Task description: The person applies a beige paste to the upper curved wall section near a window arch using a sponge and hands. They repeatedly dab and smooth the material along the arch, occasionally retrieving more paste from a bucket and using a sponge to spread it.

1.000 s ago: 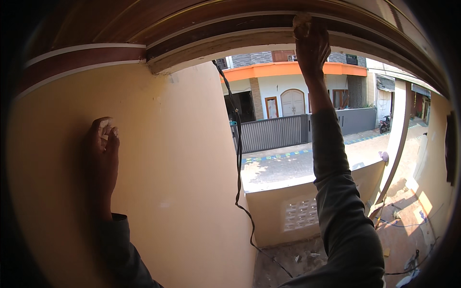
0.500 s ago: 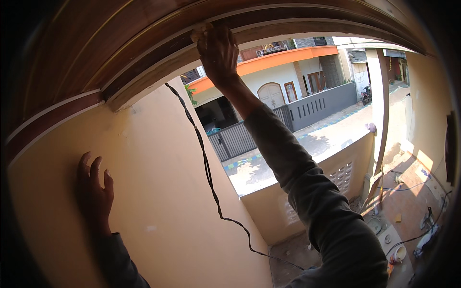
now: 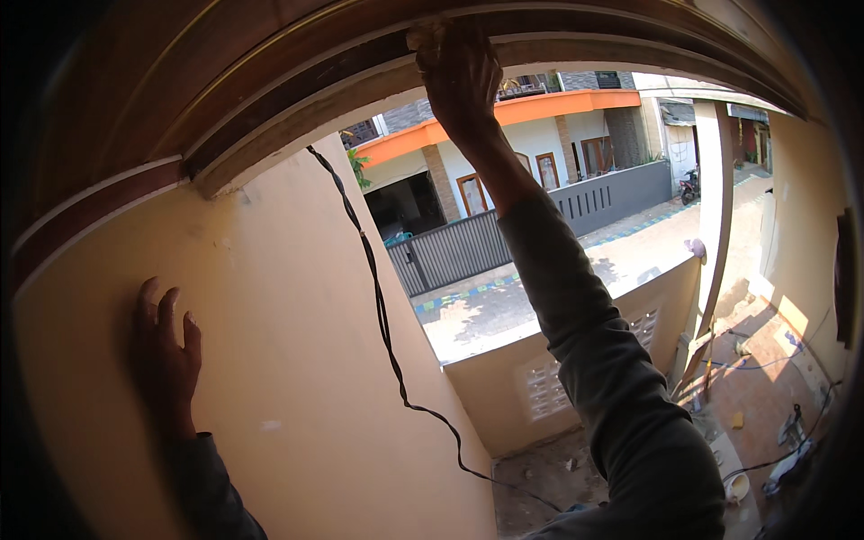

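With black cable [image 3: 364, 234] before cream wall [image 3: 297, 342], left grip [image 3: 168, 351] spread apart, right grip [image 3: 461, 76] clamped on a mostly hidden wad [image 3: 424, 37] at dark trim [image 3: 346, 72]

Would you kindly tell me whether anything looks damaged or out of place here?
Two things: a black twisted cable dangles in slack bends by the cream-painted wall, looking untidily loose, and a small whitish patch on that wall, left of the cable, contrasts with the surrounding paint.
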A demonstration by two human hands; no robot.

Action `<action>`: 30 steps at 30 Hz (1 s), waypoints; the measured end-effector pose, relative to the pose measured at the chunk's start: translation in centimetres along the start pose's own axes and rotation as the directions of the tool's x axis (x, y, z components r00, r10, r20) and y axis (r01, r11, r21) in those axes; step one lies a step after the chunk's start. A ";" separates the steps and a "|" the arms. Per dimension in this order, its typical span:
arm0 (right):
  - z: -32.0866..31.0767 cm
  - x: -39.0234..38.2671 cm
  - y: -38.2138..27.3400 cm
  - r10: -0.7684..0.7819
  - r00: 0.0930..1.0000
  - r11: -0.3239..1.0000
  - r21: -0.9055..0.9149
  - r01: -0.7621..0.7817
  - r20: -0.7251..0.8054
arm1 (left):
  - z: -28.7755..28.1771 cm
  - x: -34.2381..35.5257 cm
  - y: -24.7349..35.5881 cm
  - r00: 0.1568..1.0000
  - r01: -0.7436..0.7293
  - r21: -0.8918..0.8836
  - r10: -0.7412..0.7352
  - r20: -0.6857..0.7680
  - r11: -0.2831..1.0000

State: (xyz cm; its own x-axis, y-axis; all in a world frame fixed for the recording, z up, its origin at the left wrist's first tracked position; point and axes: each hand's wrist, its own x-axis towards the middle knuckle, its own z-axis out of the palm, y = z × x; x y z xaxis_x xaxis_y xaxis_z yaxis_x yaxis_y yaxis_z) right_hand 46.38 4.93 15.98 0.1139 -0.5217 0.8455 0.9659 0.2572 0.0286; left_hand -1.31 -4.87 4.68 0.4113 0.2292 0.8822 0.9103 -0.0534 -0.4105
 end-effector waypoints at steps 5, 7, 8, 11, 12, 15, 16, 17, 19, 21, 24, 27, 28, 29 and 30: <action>-0.8 0.5 2.2 -0.071 0.997 0.979 -0.194 0.067 -0.013 | -1.0 -0.6 -0.4 1.000 -0.018 -0.042 0.017 -0.013 0.999; -1.4 0.8 3.3 0.070 0.997 0.988 -0.132 -0.075 -0.043 | -0.9 -0.3 0.0 0.999 -0.006 -0.050 0.005 -0.031 0.999; -1.2 0.6 2.8 0.119 0.991 0.982 -0.144 -0.126 -0.056 | -0.9 -0.2 0.0 0.999 -0.009 -0.028 0.008 -0.043 1.000; 1.5 -0.2 -0.8 0.016 0.994 0.998 -0.056 -0.022 -0.105 | -1.0 0.2 0.5 0.999 0.004 -0.013 -0.004 -0.037 1.000; 2.2 -0.8 -1.9 0.025 0.997 0.998 -0.058 -0.030 -0.075 | -0.9 0.3 0.7 1.000 0.015 -0.017 -0.016 -0.027 1.000; 5.4 -2.4 -6.6 0.019 1.000 0.999 -0.033 -0.020 -0.020 | -0.8 -0.1 0.6 0.998 0.030 -0.047 -0.033 -0.061 0.998; 6.1 -2.6 -8.2 0.006 1.000 1.000 -0.020 -0.006 -0.011 | -0.9 -0.1 0.7 0.997 0.031 -0.049 -0.034 -0.068 0.998; 6.7 -2.8 -9.8 -0.008 1.000 1.000 -0.005 0.008 -0.002 | -1.1 -0.2 0.7 0.997 0.042 -0.045 -0.045 -0.062 0.998; 7.9 -3.4 -13.4 -0.007 0.999 0.999 0.043 0.005 0.039 | -1.2 -0.3 0.6 0.996 0.045 -0.034 -0.047 -0.075 0.998; 9.6 -4.3 -15.9 -0.058 0.998 0.998 0.015 0.059 -0.026 | -1.0 -0.1 0.9 0.996 0.039 -0.054 -0.044 -0.084 0.998; 11.1 -5.1 -18.3 -0.096 0.994 0.994 0.049 0.093 0.056 | -1.1 0.0 1.1 0.995 0.025 -0.074 -0.032 -0.090 0.997; 10.4 -5.0 -15.9 -0.180 0.983 0.984 0.004 0.180 -0.022 | -1.4 -0.3 0.7 0.996 0.028 -0.068 -0.033 -0.083 0.997; 9.7 -4.5 -13.9 -0.207 0.977 0.977 -0.058 0.204 -0.054 | -1.6 -0.5 0.4 0.997 0.050 -0.066 -0.054 -0.058 0.997; 8.9 -3.9 -12.2 -0.051 0.999 0.997 -0.053 0.050 -0.006 | -1.9 -0.7 0.2 0.996 0.074 -0.062 -0.077 -0.035 0.995; 6.7 -2.8 -10.1 -0.025 0.995 1.000 0.001 0.025 -0.095 | -1.8 -0.5 0.2 0.996 0.071 -0.067 -0.075 -0.050 0.995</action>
State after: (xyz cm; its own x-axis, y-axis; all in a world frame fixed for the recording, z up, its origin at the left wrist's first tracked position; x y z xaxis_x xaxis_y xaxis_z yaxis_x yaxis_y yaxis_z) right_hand 34.74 9.26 16.95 0.1110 -0.6026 0.7903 0.9683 0.2445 0.0505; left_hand -1.21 -6.70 4.55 0.3442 0.1836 0.9208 0.9383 -0.1016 -0.3304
